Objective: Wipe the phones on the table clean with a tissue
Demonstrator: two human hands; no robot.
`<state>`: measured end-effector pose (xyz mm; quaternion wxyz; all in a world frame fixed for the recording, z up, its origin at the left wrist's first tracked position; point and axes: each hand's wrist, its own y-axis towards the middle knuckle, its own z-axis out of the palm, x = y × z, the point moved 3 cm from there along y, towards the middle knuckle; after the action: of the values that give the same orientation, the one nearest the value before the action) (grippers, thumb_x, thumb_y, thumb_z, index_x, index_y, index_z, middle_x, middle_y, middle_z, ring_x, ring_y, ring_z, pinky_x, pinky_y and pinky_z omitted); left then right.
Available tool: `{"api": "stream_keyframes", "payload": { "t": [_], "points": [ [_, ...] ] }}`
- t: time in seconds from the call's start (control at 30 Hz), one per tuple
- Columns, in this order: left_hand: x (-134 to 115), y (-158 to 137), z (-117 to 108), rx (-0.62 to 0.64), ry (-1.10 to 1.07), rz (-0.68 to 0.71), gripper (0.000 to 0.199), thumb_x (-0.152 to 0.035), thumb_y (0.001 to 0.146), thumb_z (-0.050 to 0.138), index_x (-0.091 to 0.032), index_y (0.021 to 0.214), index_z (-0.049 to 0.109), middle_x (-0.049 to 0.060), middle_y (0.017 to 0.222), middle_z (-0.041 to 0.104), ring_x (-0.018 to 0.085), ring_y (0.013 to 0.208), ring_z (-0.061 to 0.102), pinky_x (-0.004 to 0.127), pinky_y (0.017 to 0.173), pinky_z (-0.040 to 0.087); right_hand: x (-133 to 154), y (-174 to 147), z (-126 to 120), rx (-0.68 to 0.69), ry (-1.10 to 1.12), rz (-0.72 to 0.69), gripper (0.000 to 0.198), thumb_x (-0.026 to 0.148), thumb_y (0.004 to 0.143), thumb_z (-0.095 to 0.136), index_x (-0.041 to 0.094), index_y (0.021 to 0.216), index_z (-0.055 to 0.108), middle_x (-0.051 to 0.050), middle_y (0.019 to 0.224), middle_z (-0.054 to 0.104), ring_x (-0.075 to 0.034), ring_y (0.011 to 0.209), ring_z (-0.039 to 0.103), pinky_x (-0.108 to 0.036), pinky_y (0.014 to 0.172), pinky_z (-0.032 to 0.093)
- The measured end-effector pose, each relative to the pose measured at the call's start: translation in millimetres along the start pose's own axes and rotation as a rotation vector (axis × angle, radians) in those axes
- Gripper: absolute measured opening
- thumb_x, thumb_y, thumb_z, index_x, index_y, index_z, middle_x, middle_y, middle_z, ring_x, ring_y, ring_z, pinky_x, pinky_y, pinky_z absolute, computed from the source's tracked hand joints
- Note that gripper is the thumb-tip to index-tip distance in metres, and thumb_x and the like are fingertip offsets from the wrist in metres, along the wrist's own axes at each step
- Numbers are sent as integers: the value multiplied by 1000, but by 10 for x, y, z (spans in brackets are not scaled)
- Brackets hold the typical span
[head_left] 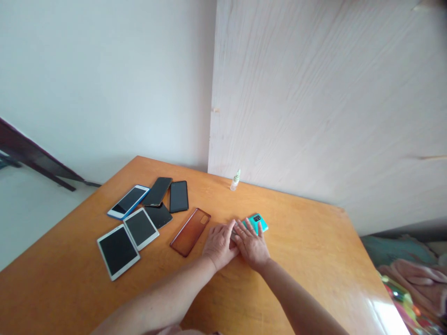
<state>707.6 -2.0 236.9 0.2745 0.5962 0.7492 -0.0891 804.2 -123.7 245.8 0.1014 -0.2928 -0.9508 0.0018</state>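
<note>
A turquoise smartphone (261,226) lies back up on the wooden table, its dark camera block at the far right end. My right hand (252,246) rests on its back with fingers spread and flat. At the phone's near left end, my left hand (220,244) is closed around the edge, thumb side against my right fingers. Both hands cover much of the phone's lower part. Just left of my left hand, a clear reddish-brown phone case (190,231) lies apart from it.
On the left of the table (307,279) lie several phones, a white-and-blue one (129,201) among them, and two white tablets, one nearer (111,273) and one behind (152,239). A small dropper bottle (234,181) stands near the back edge, by the wall panel (314,102).
</note>
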Motion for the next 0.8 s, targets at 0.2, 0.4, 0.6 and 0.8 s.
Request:
{"api": "stream_keyframes", "payload": {
  "t": [0.2,0.4,0.6,0.8],
  "points": [
    [-20,1,-28,15,32,27,85,-41,77,72,-22,148,30,11,125,61,30,115,54,47,98,40,-395,99,-81,-42,-67,421,52,40,104,21,23,152,35,-5,158,32,-28,151,9,-64,116,1],
    [-32,16,-33,18,35,24,76,-34,78,69,-22,145,35,10,125,63,30,116,54,45,97,40,-63,-28,57,-15,-47,33,50,42,104,26,32,152,33,0,158,32,-23,150,13,-56,119,-3],
    [-39,20,-55,34,54,46,74,-39,78,70,-23,143,37,11,127,62,31,117,53,47,97,40,-262,28,8,-73,-66,410,52,37,104,23,23,153,32,-5,159,31,-28,150,12,-63,116,1],
    [-17,24,-45,47,70,38,69,-34,78,69,-24,140,40,10,125,63,31,116,53,46,96,40,-52,-44,59,-69,-23,104,50,41,103,29,31,151,35,-1,157,35,-24,150,14,-58,118,-3]
  ]
}}
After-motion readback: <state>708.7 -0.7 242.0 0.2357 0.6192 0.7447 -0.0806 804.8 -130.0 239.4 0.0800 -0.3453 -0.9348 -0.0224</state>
